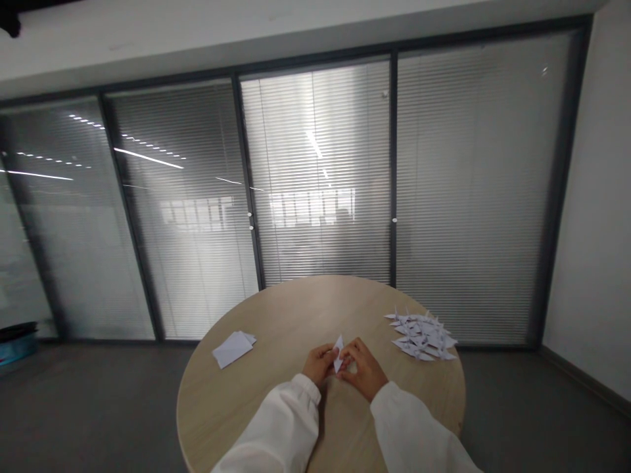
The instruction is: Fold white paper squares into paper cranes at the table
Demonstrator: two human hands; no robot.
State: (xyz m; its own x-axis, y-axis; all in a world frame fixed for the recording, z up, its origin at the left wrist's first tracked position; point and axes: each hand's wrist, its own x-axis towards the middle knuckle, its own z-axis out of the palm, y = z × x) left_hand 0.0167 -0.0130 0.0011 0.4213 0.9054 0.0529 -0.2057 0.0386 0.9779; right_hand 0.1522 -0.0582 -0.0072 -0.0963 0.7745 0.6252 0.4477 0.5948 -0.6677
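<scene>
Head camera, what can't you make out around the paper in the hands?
Head view:
Folded white paper: partly hidden by the left hand and right hand.
Pile of paper folds: pieces overlap and are too small to count.
Dark shape: blurred by the window blinds in front of it.

One left hand [319, 365], one right hand [363, 369], one folded paper [338, 353], one paper stack [233, 349], one round table [290, 315], one origami heap [421, 336].

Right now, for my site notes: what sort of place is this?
It looks like an office meeting room, though I can't be sure. A round wooden table stands before glass partition walls with built-in blinds, above a plain grey floor.
</scene>
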